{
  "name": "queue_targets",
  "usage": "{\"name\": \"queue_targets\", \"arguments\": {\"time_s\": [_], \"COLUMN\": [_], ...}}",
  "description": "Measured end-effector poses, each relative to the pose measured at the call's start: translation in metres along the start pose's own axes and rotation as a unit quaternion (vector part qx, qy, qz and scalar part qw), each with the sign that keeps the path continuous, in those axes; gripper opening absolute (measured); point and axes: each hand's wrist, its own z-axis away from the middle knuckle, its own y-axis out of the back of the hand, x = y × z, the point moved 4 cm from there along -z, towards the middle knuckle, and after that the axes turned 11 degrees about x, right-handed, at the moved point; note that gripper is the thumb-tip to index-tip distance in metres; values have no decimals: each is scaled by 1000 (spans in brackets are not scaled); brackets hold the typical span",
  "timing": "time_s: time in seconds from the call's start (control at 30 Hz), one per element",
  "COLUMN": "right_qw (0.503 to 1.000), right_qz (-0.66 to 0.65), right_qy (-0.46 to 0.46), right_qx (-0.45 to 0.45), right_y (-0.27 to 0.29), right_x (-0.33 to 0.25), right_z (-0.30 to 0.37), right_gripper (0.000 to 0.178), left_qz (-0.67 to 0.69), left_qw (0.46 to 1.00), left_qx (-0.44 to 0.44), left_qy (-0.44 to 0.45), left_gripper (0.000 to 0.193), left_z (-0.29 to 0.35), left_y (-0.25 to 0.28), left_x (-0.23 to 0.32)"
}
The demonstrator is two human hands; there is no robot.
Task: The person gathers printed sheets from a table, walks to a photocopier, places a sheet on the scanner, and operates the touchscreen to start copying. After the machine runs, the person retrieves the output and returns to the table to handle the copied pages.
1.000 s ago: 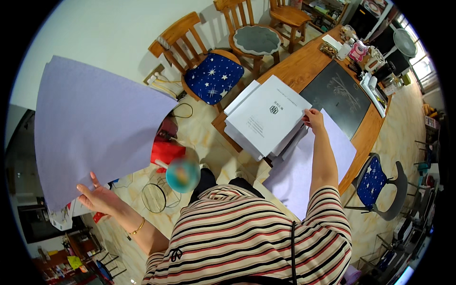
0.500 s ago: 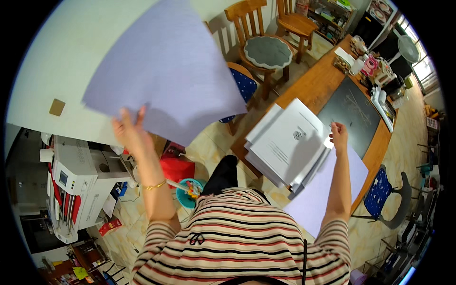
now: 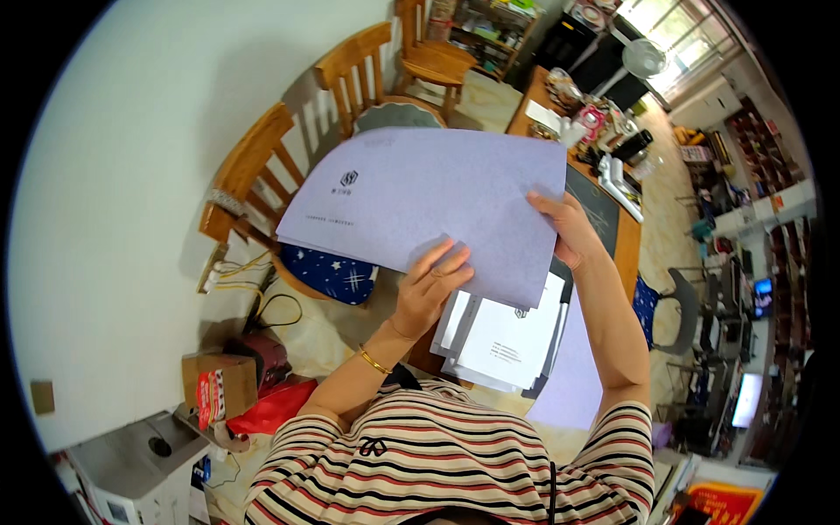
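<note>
A large lavender paper sheet [image 3: 420, 192], with a dark logo and small print on its left half, spans the air in front of me. It looks doubled along its lower left edge. My left hand [image 3: 433, 284] holds the lower edge, fingers lying on the face and thumb out of sight. At the right end, my right hand [image 3: 564, 229] grips the edge with the thumb on top. Beneath, partly covered by the sheet, a pile of white printed papers [image 3: 503, 350] rests on the table, and another lavender sheet [image 3: 569, 385] lies beside it under my right arm.
The wooden table [image 3: 627, 262] carries a black mat [image 3: 604, 214] and clutter at its far end. Wooden chairs [image 3: 354, 66] line the wall, one with a blue starry cushion [image 3: 328, 276]. At lower left are a cardboard box [image 3: 229, 381], a red bag [image 3: 276, 407] and a white machine [image 3: 131, 464].
My left hand has brought the lavender sheet rightward, over the paper pile, and its printed face now shows. My right hand has risen and gripped its right end. The view has turned.
</note>
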Motion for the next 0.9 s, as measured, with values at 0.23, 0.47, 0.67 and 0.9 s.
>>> {"name": "queue_targets", "arguments": {"time_s": [0.23, 0.47, 0.67, 0.9], "right_qw": [983, 942, 930, 946], "right_qz": [93, 127, -62, -141], "right_qy": [156, 306, 351, 262], "right_qx": [9, 58, 87, 130], "right_y": [11, 63, 171, 260], "right_x": [-35, -114, -30, 52], "right_z": [-22, 21, 80, 109], "right_gripper": [31, 25, 36, 38], "left_qz": [127, 405, 703, 633], "left_qw": [980, 710, 473, 573], "left_qx": [-89, -81, 58, 128], "left_qy": [128, 570, 528, 505], "left_gripper": [39, 52, 75, 62], "left_z": [19, 60, -54, -110], "left_y": [-32, -86, -131, -89], "left_x": [-7, -40, -49, -91]}}
